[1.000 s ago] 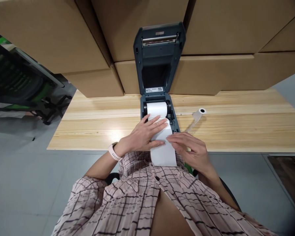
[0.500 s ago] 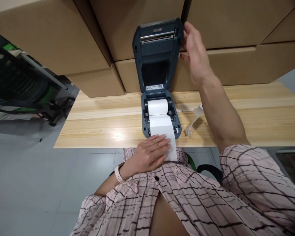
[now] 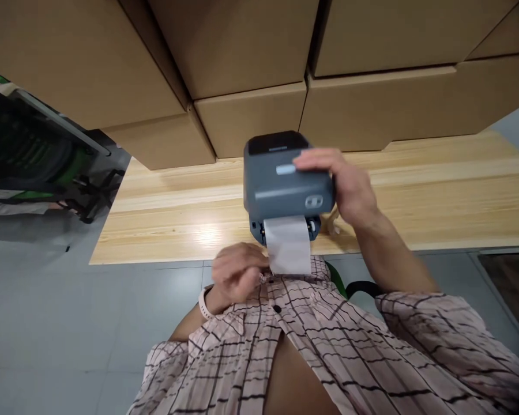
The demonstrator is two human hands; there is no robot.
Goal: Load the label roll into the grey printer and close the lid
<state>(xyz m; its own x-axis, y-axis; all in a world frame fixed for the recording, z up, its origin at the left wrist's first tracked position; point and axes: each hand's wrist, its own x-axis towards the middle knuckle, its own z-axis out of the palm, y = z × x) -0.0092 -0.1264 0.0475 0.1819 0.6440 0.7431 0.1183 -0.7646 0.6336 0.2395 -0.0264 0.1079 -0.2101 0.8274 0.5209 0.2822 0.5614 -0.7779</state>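
A grey label printer stands on the wooden table with its lid down. A strip of white label paper hangs out of its front slot over the table edge. My right hand lies on the lid's top and right side, fingers curved over it. My left hand, blurred, sits just left of the paper strip with its fingers curled; it touches or nearly touches the strip's left edge. A pale watch is on that wrist.
Large cardboard boxes are stacked along the back of the table, right behind the printer. A dark chair with green parts stands at the left on the grey floor. A small white scrap peeks out right of the printer.
The printer lid, open before, has come down under my right hand. My left hand has slid off the flat paper to the strip's left edge and curled.
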